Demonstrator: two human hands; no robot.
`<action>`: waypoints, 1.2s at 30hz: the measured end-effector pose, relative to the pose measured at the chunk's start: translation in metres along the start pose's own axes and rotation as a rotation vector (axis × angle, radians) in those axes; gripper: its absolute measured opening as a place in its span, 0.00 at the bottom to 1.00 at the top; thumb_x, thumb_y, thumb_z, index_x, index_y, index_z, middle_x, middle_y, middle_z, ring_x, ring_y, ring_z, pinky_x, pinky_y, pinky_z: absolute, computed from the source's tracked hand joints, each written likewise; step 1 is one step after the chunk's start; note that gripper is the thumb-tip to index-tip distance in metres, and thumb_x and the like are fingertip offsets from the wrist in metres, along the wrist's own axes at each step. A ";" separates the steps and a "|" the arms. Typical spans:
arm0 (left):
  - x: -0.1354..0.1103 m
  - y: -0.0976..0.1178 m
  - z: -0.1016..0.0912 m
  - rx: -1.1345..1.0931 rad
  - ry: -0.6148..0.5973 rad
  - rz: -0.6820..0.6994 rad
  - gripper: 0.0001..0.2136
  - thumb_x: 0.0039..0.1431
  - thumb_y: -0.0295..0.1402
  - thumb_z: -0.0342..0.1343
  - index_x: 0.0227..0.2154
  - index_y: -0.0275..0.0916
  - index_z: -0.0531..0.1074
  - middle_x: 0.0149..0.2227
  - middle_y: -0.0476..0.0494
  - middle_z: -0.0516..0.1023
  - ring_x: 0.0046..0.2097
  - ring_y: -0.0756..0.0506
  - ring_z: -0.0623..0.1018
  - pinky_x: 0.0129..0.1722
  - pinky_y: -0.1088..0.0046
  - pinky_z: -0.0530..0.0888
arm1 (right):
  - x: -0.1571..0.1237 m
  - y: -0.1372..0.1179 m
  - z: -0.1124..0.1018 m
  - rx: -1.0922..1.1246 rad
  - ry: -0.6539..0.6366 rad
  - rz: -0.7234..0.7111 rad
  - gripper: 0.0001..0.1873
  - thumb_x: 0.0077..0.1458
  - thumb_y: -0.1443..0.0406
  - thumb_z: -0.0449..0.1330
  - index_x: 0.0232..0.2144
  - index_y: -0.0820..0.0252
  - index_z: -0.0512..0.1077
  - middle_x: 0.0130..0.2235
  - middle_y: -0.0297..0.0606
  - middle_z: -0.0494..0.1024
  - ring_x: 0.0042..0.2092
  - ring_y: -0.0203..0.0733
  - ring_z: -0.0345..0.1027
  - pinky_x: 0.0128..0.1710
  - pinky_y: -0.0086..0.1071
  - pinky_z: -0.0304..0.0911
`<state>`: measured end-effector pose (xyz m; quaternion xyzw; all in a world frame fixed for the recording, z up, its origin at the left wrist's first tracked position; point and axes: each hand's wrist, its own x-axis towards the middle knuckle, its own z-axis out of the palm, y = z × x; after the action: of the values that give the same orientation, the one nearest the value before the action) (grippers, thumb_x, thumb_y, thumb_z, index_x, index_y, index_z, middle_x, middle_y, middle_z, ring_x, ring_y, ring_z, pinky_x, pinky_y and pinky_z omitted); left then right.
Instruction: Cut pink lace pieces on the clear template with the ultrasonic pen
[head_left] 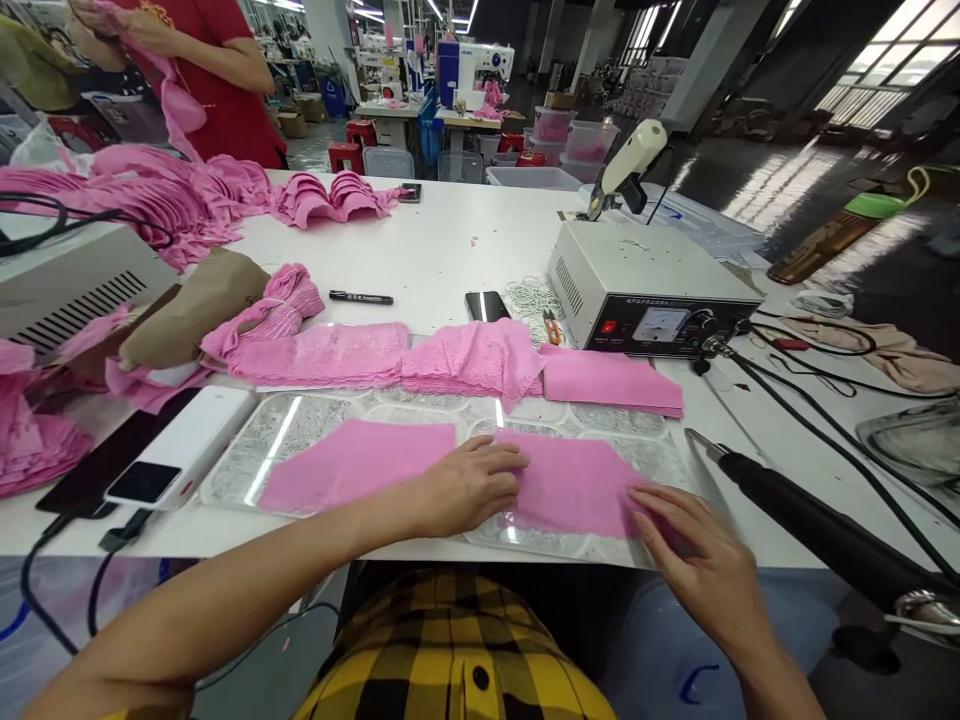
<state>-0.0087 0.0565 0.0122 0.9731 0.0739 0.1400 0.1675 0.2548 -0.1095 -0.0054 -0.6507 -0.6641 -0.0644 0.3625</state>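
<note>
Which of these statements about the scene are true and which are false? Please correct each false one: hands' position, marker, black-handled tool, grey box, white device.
1. The left hand and right hand are at opposite ends of the right flat pink piece. True.
2. The marker lies on the patterned board. False: the marker lies on the white table, behind the board.
3. The right hand holds the black-handled tool. False: neither hand holds the tool.
4. The grey box has a dial on its front. True.
5. The white device is right of the board. False: the white device is at its left.
</note>
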 end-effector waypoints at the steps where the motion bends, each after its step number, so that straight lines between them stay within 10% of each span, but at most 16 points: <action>1: 0.000 0.001 -0.001 -0.027 0.004 -0.014 0.13 0.69 0.34 0.48 0.35 0.38 0.76 0.54 0.38 0.76 0.59 0.43 0.72 0.64 0.59 0.61 | -0.001 0.002 -0.001 -0.001 0.015 0.011 0.10 0.58 0.63 0.60 0.43 0.51 0.77 0.43 0.37 0.80 0.45 0.43 0.74 0.46 0.39 0.73; 12: 0.019 0.004 0.004 0.042 -0.206 0.019 0.22 0.71 0.43 0.44 0.62 0.41 0.64 0.67 0.38 0.58 0.69 0.35 0.56 0.68 0.45 0.48 | -0.014 0.022 -0.002 -0.048 0.083 0.045 0.12 0.59 0.64 0.59 0.44 0.52 0.77 0.45 0.39 0.79 0.48 0.44 0.72 0.49 0.41 0.71; 26: 0.025 -0.010 -0.009 0.134 -0.282 0.053 0.22 0.71 0.42 0.44 0.64 0.44 0.60 0.68 0.42 0.54 0.69 0.38 0.56 0.69 0.49 0.41 | -0.032 0.033 -0.008 -0.096 0.241 0.132 0.13 0.58 0.71 0.57 0.42 0.53 0.77 0.44 0.39 0.79 0.46 0.41 0.74 0.47 0.35 0.73; 36: 0.078 0.004 0.003 0.062 -0.384 0.216 0.22 0.72 0.42 0.43 0.65 0.44 0.59 0.69 0.44 0.51 0.71 0.40 0.51 0.70 0.52 0.37 | -0.042 0.034 -0.009 -0.088 0.224 0.095 0.17 0.58 0.73 0.57 0.46 0.51 0.75 0.47 0.39 0.77 0.49 0.42 0.73 0.45 0.35 0.75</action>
<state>0.0670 0.0663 0.0303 0.9888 -0.0598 -0.0332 0.1326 0.2844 -0.1443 -0.0354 -0.6854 -0.5845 -0.1486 0.4080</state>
